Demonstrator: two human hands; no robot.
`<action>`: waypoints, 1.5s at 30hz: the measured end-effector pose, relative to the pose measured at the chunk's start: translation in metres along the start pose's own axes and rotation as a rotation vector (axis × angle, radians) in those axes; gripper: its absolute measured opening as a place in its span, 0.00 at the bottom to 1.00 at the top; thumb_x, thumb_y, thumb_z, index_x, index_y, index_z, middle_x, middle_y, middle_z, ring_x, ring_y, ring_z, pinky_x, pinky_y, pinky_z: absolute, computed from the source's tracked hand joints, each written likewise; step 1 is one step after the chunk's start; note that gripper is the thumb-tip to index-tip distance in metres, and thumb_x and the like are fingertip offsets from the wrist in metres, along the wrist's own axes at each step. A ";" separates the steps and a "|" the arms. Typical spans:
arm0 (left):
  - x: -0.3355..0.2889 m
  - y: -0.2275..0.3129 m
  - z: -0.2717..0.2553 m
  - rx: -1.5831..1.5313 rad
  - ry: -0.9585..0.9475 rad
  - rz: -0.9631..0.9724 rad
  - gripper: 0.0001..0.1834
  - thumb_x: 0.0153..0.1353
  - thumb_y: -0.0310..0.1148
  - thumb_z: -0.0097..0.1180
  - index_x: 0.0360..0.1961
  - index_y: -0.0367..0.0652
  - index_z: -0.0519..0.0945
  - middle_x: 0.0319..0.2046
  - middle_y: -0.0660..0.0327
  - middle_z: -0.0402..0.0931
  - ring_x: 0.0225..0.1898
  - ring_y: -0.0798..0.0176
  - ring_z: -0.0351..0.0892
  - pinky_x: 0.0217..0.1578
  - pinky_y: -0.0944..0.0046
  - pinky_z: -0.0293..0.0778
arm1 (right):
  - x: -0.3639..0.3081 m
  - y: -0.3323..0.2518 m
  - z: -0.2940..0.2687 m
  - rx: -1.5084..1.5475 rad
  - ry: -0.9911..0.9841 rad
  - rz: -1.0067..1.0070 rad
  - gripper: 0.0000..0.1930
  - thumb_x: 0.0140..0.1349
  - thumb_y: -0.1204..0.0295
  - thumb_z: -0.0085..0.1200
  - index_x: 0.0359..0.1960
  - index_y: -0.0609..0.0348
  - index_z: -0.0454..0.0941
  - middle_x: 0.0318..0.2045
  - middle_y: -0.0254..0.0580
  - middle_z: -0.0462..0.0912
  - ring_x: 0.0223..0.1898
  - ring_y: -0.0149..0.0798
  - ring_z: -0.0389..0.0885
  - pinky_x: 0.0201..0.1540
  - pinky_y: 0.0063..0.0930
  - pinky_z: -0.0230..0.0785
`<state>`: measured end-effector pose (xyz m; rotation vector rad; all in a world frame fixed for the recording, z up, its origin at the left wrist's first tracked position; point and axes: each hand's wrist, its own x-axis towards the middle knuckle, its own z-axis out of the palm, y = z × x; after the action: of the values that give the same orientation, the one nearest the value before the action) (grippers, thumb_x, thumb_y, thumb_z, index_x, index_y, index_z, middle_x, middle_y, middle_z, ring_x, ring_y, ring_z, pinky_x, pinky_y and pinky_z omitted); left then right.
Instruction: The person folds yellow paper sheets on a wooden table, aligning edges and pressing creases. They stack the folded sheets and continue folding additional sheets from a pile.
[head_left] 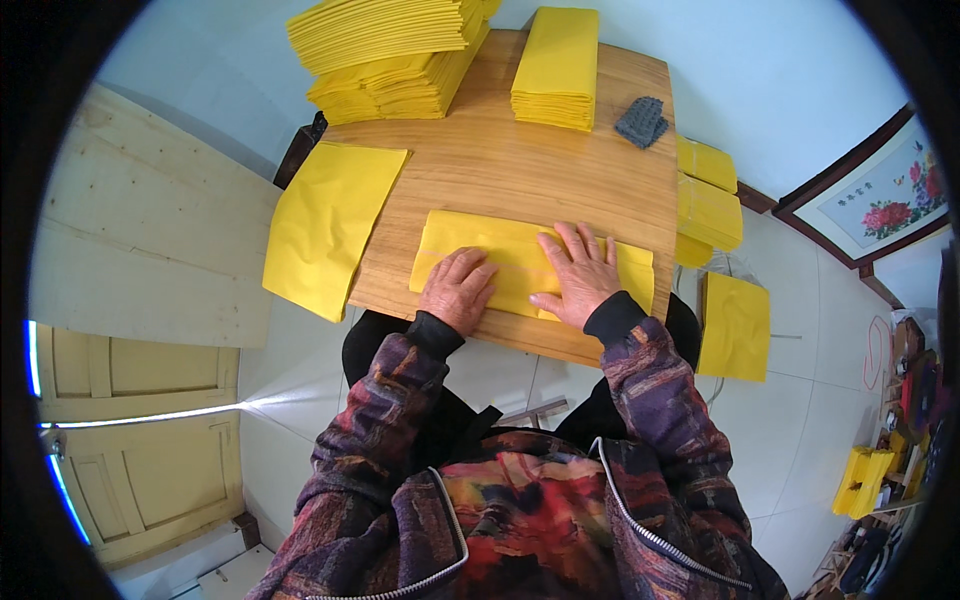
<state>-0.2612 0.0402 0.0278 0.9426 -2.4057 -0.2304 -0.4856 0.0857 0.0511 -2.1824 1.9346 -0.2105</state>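
Observation:
A folded strip of yellow paper (520,240) lies lengthwise along the near edge of the wooden table. My left hand (459,290) rests on its near left part, fingers loosely bent against the surface. Farther right, my right hand (578,275) presses down on the same paper with its fingers spread and the thumb out to the left. Neither hand grasps anything. The paper's near edge is partly hidden under both hands.
A large yellow sheet (330,230) hangs over the table's left edge. Tall yellow stacks (390,85) and a narrower folded stack (555,70) stand at the back, with a dark grey cloth (641,122) at the right. Yellow bundles (708,205) sit beyond the table's right side.

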 end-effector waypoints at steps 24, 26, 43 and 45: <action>0.004 0.003 0.005 -0.051 0.023 0.015 0.12 0.53 0.27 0.60 0.40 0.43 0.79 0.45 0.53 0.74 0.49 0.46 0.74 0.49 0.53 0.72 | 0.000 -0.007 0.009 0.060 0.014 0.064 0.47 0.48 0.40 0.60 0.66 0.50 0.59 0.69 0.46 0.51 0.71 0.56 0.42 0.67 0.67 0.34; 0.003 0.004 0.003 -0.036 0.011 -0.020 0.11 0.53 0.25 0.59 0.40 0.42 0.80 0.45 0.53 0.75 0.49 0.47 0.74 0.49 0.54 0.72 | -0.001 -0.007 0.011 0.064 0.031 0.071 0.45 0.49 0.41 0.59 0.66 0.50 0.59 0.69 0.46 0.51 0.71 0.56 0.42 0.67 0.66 0.33; 0.002 0.002 0.002 -0.114 -0.015 -0.058 0.14 0.53 0.23 0.58 0.42 0.41 0.79 0.47 0.52 0.74 0.50 0.47 0.73 0.50 0.55 0.72 | -0.008 0.004 0.017 0.093 0.207 0.126 0.35 0.56 0.47 0.56 0.62 0.50 0.65 0.66 0.42 0.58 0.69 0.52 0.48 0.67 0.63 0.36; 0.002 0.001 0.003 -0.109 0.000 -0.043 0.14 0.52 0.24 0.58 0.42 0.42 0.79 0.46 0.53 0.74 0.49 0.47 0.73 0.50 0.54 0.71 | -0.013 0.000 0.014 0.083 0.225 0.132 0.35 0.56 0.49 0.57 0.61 0.53 0.65 0.66 0.42 0.59 0.69 0.52 0.49 0.67 0.63 0.38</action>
<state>-0.2648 0.0395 0.0264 0.9454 -2.3487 -0.3738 -0.4837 0.0996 0.0382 -2.0440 2.1364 -0.5250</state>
